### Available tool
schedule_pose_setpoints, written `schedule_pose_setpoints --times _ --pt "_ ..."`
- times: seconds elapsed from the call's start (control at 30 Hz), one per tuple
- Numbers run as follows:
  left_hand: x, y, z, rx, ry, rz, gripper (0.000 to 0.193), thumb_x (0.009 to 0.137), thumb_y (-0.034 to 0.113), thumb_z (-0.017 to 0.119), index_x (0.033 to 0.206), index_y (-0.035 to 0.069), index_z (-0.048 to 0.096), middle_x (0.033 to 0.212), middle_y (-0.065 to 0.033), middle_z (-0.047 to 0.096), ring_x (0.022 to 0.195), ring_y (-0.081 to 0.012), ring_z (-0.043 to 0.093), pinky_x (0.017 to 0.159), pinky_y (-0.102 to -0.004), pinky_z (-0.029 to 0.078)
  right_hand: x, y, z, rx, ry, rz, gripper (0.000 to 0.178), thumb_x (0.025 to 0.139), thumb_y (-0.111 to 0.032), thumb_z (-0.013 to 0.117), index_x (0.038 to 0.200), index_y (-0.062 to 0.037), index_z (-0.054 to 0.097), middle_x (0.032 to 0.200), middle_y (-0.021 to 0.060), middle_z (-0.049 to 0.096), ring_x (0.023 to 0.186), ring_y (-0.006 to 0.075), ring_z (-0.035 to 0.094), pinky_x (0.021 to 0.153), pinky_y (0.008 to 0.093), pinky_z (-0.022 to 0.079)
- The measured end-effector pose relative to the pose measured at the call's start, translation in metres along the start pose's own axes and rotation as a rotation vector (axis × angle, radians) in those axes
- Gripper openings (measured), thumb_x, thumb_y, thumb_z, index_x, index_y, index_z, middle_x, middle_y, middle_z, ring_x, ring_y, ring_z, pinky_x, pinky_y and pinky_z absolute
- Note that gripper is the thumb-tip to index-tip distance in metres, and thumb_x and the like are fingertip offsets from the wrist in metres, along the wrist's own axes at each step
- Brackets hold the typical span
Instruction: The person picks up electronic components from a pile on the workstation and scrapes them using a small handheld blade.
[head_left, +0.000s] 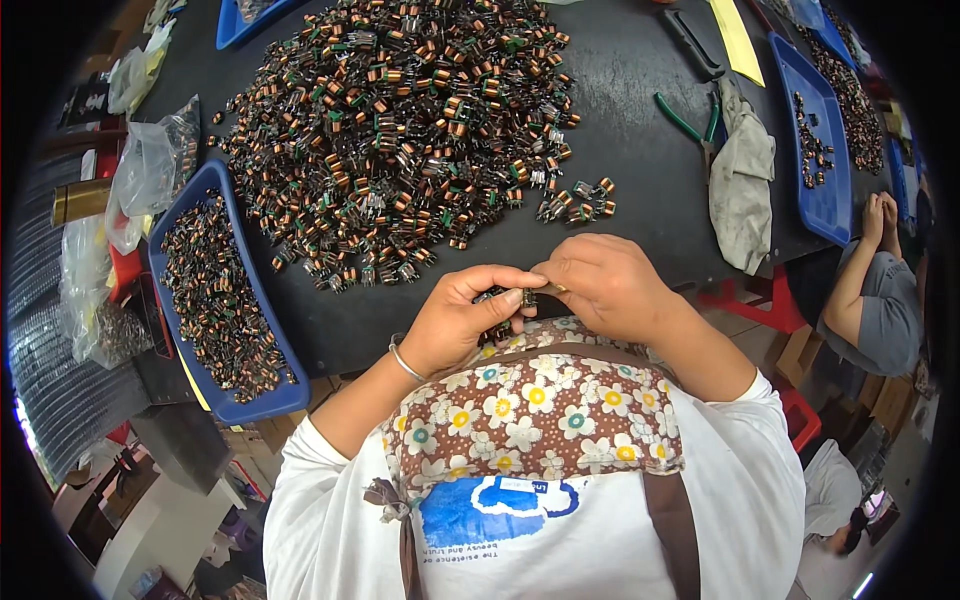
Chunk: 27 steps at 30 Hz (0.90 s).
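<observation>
Light moderately bright and quite even over left hand (455, 318) and right hand (612, 285); shadows soft. Beyond grip, to right, grey sheen on black table (635, 105). Far left of grip, shiny glints on clear bags (140, 170). Nearer than grip, white shirt (330, 510) very bright. Held pieces (530, 298) small, details unclear. Far around grip, lines bend, then black rim.

From my end, I see a black worktable (640, 130) spreading across twelve o'clock, with a soft sheen. At three, a red stool (785, 297) stands on pale tiled floor (738, 330). Ribbed grey sheeting (55, 290) fills nine, I make out a dark grey box-shaped unit (180, 445) at eight, and a bright light strip (863, 585) glows near half past four.
</observation>
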<state>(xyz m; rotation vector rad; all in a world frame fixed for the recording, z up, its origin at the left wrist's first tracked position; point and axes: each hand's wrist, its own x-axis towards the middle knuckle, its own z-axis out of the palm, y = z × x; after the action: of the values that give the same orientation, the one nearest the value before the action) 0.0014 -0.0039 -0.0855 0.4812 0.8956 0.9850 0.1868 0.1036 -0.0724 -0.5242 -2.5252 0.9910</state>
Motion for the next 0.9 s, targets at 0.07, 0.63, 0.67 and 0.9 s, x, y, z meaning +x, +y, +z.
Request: schedule_pose_setpoints --times 0.07,0.63,0.67,0.9 --pt "0.0 0.001 0.004 -0.031 0.013 -0.012 0.026 0.089 0.012 0.056 0.112 -0.001 0.058 0.091 -0.0096 0.062 0.074 -0.0136 0.058 0.068 -0.0256 0.048 -0.002 0.001 0.001 0.011 0.049 0.023 0.011 0.071 -0.008 0.065 0.082 -0.0088 0.063 0.077 0.0047 0.059 0.069 0.0233 0.059 0.06 0.0339 0.048" --pt "0.01 0.013 0.017 -0.094 0.192 -0.224 0.011 0.089 0.007 0.055 0.099 0.002 0.052 0.086 -0.0086 0.06 0.068 -0.0134 0.059 0.051 -0.0269 0.05 -0.005 -0.001 -0.003 0.133 0.096 0.395 0.02 0.067 -0.01 0.074 0.074 -0.0034 0.056 0.074 0.0078 0.053 0.055 0.0178 0.053 0.049 0.0267 0.042" --pt "0.01 0.012 0.016 -0.093 0.192 -0.223 0.011 0.089 0.007 0.055 0.099 0.002 0.052 0.086 -0.0086 0.06 0.068 -0.0134 0.059 0.051 -0.0269 0.05 -0.004 -0.002 0.001 0.086 0.116 0.309 0.022 0.065 -0.01 0.075 0.074 -0.0039 0.056 0.073 0.0082 0.054 0.057 0.0206 0.054 0.05 0.0287 0.043" --pt "0.009 0.007 0.012 -0.108 0.181 -0.191 0.011 0.088 0.007 0.056 0.097 0.003 0.051 0.086 -0.0061 0.06 0.068 -0.0133 0.06 0.049 -0.0253 0.05 0.004 -0.008 0.001 0.106 0.093 0.157 0.024 0.063 -0.008 0.076 0.073 -0.0043 0.054 0.075 0.0084 0.056 0.063 0.0236 0.058 0.054 0.0319 0.046"
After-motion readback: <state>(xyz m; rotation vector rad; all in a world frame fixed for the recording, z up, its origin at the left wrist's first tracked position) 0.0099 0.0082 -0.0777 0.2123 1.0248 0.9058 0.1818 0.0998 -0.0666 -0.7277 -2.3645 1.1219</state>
